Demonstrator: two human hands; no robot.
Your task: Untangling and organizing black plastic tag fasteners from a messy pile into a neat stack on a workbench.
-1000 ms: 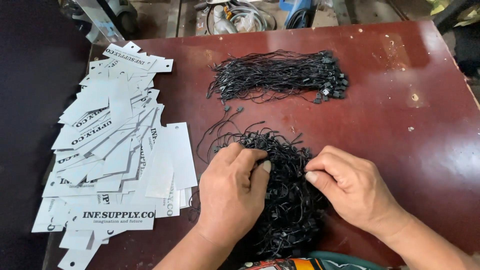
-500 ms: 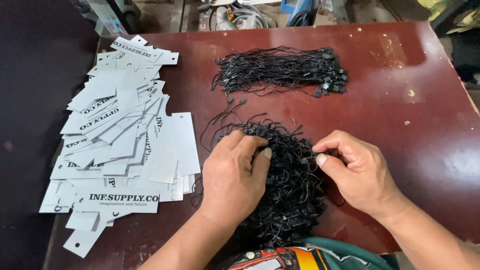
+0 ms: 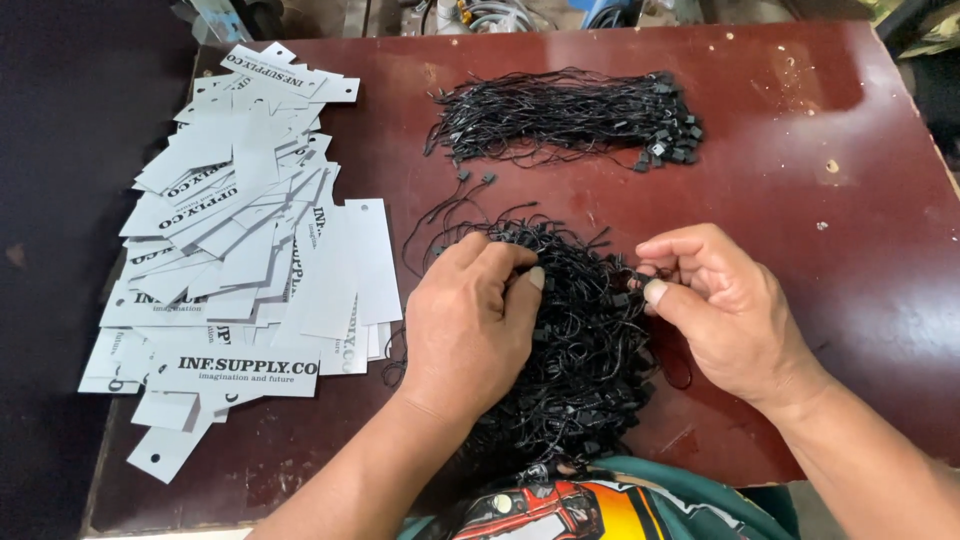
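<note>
A tangled heap of black tag strings point(image 3: 580, 350) lies on the dark red table point(image 3: 800, 200) right in front of me. My left hand point(image 3: 470, 320) rests on the heap's left side, fingers curled down into the strings. My right hand point(image 3: 720, 300) is at the heap's right edge, thumb and forefinger pinched on a black string end. A tidier bundle of black strings point(image 3: 570, 115) lies further back. White paper hang tags point(image 3: 240, 240) with black print and punched holes are spread in a loose pile to the left.
The table's left edge drops off to a dark floor point(image 3: 50, 250). Cables and tools lie beyond the far edge point(image 3: 480, 12). A colourful garment point(image 3: 560, 505) shows at the near edge, below the heap.
My right hand has shifted slightly right and its fingers have pinched together on a string at the heap's edge. The left hand stays pressed on the heap.
</note>
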